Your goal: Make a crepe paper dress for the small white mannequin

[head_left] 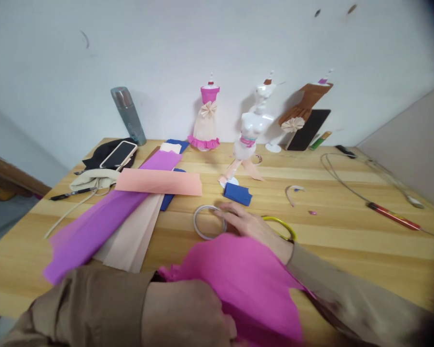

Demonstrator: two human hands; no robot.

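My left hand (188, 311) is closed at the bottom of the view, gripping the near edge of a bright pink crepe paper sheet (246, 279) that spreads over the wooden table (347, 250). My right hand (248, 224) reaches forward over that sheet, fingers stretched out, its fingertips touching a white tape ring (207, 222). Yellow-handled scissors (284, 226) lie partly hidden just right of that hand. A small folded blue paper (237, 193) sits beyond the ring.
Purple (104, 219), beige and peach (159, 182) paper strips lie at left with a phone (118, 154), a pen and a flask (128, 115). Three small mannequins stand at the back, one in a pink dress (206, 120). A wire and red tool (392, 215) lie right.
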